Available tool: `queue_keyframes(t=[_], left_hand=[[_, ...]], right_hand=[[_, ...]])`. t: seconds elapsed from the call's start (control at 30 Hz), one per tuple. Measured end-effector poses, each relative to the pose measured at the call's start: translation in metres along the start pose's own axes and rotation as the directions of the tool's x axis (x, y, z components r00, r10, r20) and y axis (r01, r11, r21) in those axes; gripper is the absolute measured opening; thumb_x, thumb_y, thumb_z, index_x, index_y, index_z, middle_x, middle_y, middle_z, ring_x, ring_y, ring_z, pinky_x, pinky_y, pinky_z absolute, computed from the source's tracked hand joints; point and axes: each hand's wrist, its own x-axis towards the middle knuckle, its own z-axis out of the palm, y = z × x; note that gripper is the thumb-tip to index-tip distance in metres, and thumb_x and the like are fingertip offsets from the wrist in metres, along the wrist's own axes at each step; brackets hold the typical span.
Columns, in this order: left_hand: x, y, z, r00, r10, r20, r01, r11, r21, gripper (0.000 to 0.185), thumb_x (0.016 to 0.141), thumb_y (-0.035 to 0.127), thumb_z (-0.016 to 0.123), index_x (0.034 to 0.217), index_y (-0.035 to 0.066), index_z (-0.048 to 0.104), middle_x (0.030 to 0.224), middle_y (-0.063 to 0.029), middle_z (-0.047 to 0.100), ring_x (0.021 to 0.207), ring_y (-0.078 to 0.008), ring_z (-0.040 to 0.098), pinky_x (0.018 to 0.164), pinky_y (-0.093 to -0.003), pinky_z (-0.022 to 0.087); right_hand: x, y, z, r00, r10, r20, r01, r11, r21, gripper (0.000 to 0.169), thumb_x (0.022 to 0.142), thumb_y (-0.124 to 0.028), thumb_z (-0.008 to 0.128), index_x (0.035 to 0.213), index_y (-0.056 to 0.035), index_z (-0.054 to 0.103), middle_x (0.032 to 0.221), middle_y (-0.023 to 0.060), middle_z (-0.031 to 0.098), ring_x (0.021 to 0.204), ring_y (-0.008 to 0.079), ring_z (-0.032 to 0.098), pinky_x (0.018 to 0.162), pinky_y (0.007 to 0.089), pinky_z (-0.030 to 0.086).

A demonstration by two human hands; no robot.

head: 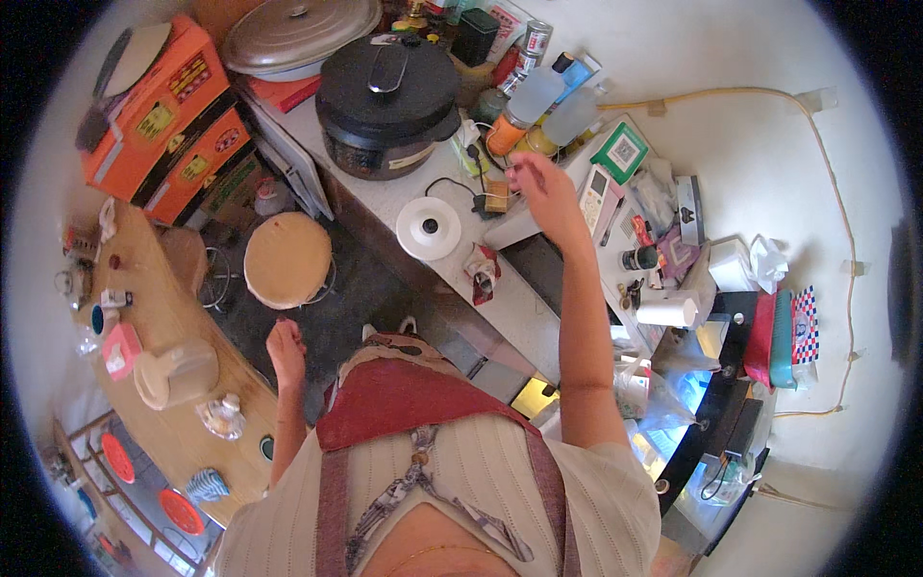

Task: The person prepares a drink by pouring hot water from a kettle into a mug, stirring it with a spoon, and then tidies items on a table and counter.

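My right hand point(542, 193) is stretched out over the white counter, fingers partly bent. It is near a thin white cord and a power strip point(472, 155) with black plugs; whether the fingers touch the cord I cannot tell. Below it lie a small wooden block point(496, 196) and a white round kettle base point(429, 228) with a black centre. My left hand point(286, 350) hangs low at my side with its fingers curled, and nothing shows in it. Just beyond it stands a round stool point(288, 260) with a tan seat.
A black electric cooker point(388, 108) stands on the counter, with bottles point(537, 94) beside it. A remote control point(595, 195) and a green sign with a printed code point(620, 151) lie further right. At left are a wooden table point(245, 404) and orange cartons point(162, 122).
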Motion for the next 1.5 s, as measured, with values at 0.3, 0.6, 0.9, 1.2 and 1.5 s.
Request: queue_keyframes(t=[0.3,0.6,0.9,1.2,1.5], left_hand=[[0.047,0.015,0.065,0.972,0.026,0.235,-0.059,0.989,0.134,0.01,0.094,0.009,0.052,0.098,0.003,0.059,0.072,-0.0003,0.057,0.06,-0.0058,0.05,0.052,-0.0201,0.04],[0.1,0.022,0.102,0.904,0.047,0.425,-0.218,0.906,0.364,0.012,0.093,0.012,0.055,0.099,0.002,0.06,0.075,-0.005,0.063,0.065,-0.0111,0.058,0.059,-0.0265,0.048],[0.155,0.026,0.149,0.799,0.007,0.601,-0.289,0.882,0.373,0.01,0.091,0.01,0.057,0.097,0.003,0.061,0.076,-0.0091,0.064,0.068,-0.0168,0.062,0.063,-0.0307,0.05],[0.174,0.036,0.161,0.736,0.016,0.676,-0.386,0.832,0.4,0.012,0.09,0.008,0.057,0.099,0.002,0.061,0.081,-0.0115,0.065,0.072,-0.0207,0.063,0.064,-0.0321,0.05],[0.185,0.077,0.289,0.448,0.223,0.866,-0.599,0.794,0.105,0.019,0.089,0.005,0.056,0.107,0.0,0.055,0.112,-0.0182,0.059,0.1,-0.0351,0.058,0.085,-0.0401,0.047]], right_hand=[[0.212,0.181,0.041,0.924,0.259,0.28,0.018,0.705,-0.709,0.03,0.081,-0.02,0.053,0.092,0.0032,0.067,0.096,0.026,0.066,0.091,0.0391,0.065,0.079,0.0458,0.051],[0.197,0.24,0.117,0.9,0.435,-0.013,-0.347,0.698,-0.626,0.026,0.078,-0.014,0.056,0.093,0.0014,0.071,0.101,0.0245,0.068,0.096,0.0377,0.066,0.077,0.0459,0.054],[0.242,0.192,0.073,0.932,0.351,-0.092,-0.295,0.584,-0.756,0.019,0.081,-0.013,0.056,0.09,-0.0028,0.069,0.095,0.0205,0.069,0.087,0.036,0.068,0.071,0.0443,0.054],[0.249,0.187,0.056,0.922,0.382,0.063,-0.18,0.566,-0.804,0.02,0.08,-0.013,0.061,0.092,0.0017,0.067,0.09,0.0213,0.068,0.085,0.037,0.067,0.07,0.0465,0.054],[0.213,0.244,0.11,0.81,0.585,0.05,-0.294,0.478,-0.828,0.03,0.086,-0.016,0.056,0.111,-0.0009,0.06,0.104,0.0181,0.068,0.095,0.0328,0.068,0.075,0.0435,0.055]])
